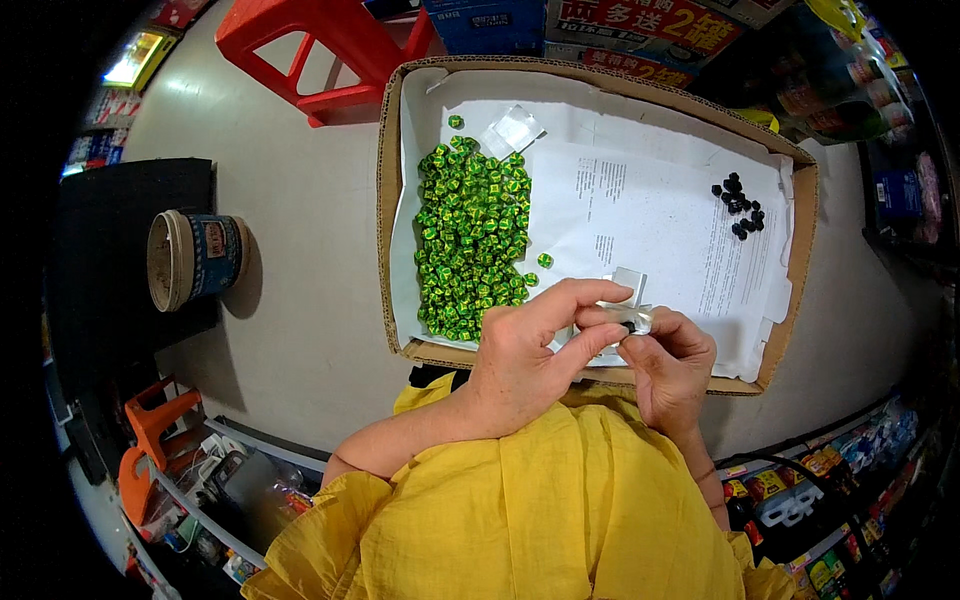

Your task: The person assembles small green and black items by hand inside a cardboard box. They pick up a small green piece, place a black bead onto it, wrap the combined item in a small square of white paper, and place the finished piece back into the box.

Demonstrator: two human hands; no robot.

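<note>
Over the near edge of a shallow cardboard box (388, 215), my left hand (535, 340) and my right hand (672, 375) meet. Between their fingertips they pinch a small silvery foil wrapper (640, 318), and a flap of it stands up. A dark piece shows in the foil, partly hidden by fingers. Many small green wrapped pieces (470, 235) with yellow marks are heaped along the box's left side, left of my left hand. One green piece (545, 260) lies apart. Several black faceted pieces (736, 203) sit at the far right.
Silvery foil squares (515, 130) lie behind the green heap. Printed white paper (570, 210) lines the box. A red plastic stool (310, 60) stands beyond, at the left. A lidless-looking bucket (200, 260) is on the left; packed shelves (840, 500) rise at the near right.
</note>
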